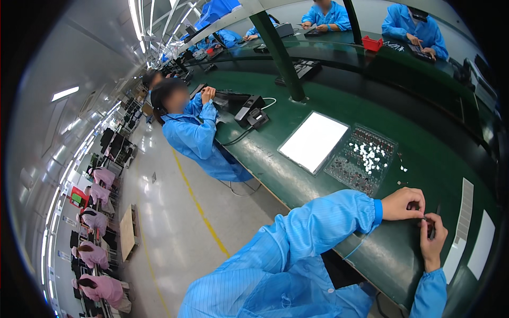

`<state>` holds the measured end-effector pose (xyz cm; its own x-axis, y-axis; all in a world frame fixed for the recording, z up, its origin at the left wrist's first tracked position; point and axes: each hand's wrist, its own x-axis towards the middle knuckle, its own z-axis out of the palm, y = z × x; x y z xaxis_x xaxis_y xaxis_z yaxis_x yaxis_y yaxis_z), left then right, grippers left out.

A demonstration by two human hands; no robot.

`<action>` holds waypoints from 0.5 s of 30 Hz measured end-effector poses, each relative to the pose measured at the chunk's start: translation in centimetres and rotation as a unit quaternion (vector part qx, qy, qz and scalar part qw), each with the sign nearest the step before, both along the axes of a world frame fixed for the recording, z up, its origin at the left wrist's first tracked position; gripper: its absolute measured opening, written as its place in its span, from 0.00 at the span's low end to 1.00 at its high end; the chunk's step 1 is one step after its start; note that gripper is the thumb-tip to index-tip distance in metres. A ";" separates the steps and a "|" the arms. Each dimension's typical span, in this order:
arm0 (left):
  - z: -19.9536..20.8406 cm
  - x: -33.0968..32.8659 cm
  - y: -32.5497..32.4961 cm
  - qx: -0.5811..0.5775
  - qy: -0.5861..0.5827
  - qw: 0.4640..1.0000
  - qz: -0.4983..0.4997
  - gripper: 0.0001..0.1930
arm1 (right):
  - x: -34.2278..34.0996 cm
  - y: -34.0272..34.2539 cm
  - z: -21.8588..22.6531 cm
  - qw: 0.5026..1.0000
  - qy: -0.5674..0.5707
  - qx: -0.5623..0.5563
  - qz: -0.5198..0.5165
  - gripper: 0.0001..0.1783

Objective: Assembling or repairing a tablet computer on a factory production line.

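Over the green bench, my left hand (pixel 404 204) and my right hand (pixel 433 236) meet fingertip to fingertip. Both are closed in a pinch around something tiny and dark that is too small to make out. Left of and beyond my hands lies a clear plastic tray (pixel 339 170) with rows of small round dark parts. White bits (pixel 369 157) are heaped over its middle. A few loose bits (pixel 403 169) lie on the bench between the tray and my hands. To the right of my right hand is a strip sheet of pale labels (pixel 464 212).
A bright white sheet (pixel 314 140) in a clear holder lies left of the tray. A white paper (pixel 481 245) sits at the far right. A green post (pixel 278 55) rises from the bench. Further left, a co-worker in blue (pixel 193 135) sits near a black device (pixel 249 110) with cables.
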<state>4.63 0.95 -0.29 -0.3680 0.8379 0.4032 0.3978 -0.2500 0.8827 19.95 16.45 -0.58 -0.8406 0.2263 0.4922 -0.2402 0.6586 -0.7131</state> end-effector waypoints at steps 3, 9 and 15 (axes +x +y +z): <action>-0.3 0.1 0.2 0.017 -0.006 1.000 0.003 0.06 | 0.0 0.0 0.0 1.000 0.007 0.004 0.004 0.07; -0.3 0.1 0.1 -0.006 0.020 1.000 -0.010 0.05 | 0.1 -0.1 0.0 1.000 -0.005 0.003 0.018 0.08; -0.3 0.0 0.0 -0.011 0.019 1.000 -0.017 0.05 | 0.0 0.1 0.1 1.000 -0.017 0.023 0.013 0.08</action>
<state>4.66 0.92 -0.55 -0.3245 0.8582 0.3977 0.4224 -0.2447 0.8728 19.96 16.54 -0.50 -0.8626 0.1822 0.4719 -0.2333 0.6843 -0.6908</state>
